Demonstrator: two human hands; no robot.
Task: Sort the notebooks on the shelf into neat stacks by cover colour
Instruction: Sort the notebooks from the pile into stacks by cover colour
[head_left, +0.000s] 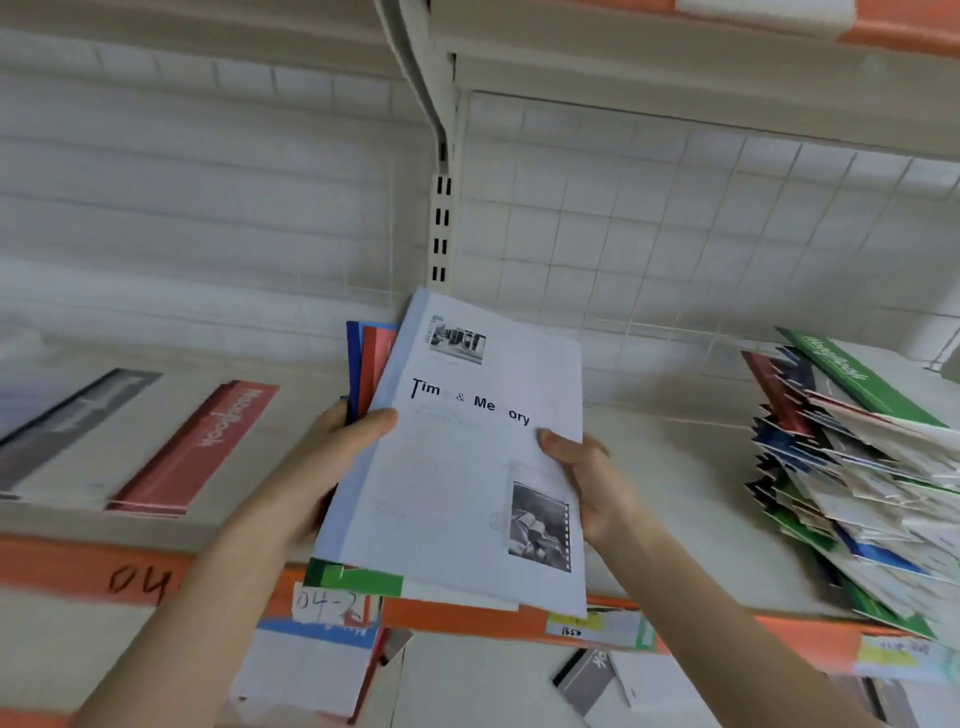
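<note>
Evidently each grip — left hand (332, 447), right hand (587, 478) — curls round the notebook bundle (467, 467).

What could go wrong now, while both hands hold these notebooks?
1. The held notebooks are fanned out, blue, red and green edges showing; lower ones may slip from the left hand and right hand.
2. The mixed pile at the right leans unevenly; a bump might topple it.

White wire grid (675, 218) behind, a slotted upright (441, 228) in the middle, a handwritten label (322, 603) on the orange edge strip (57, 566).
</note>
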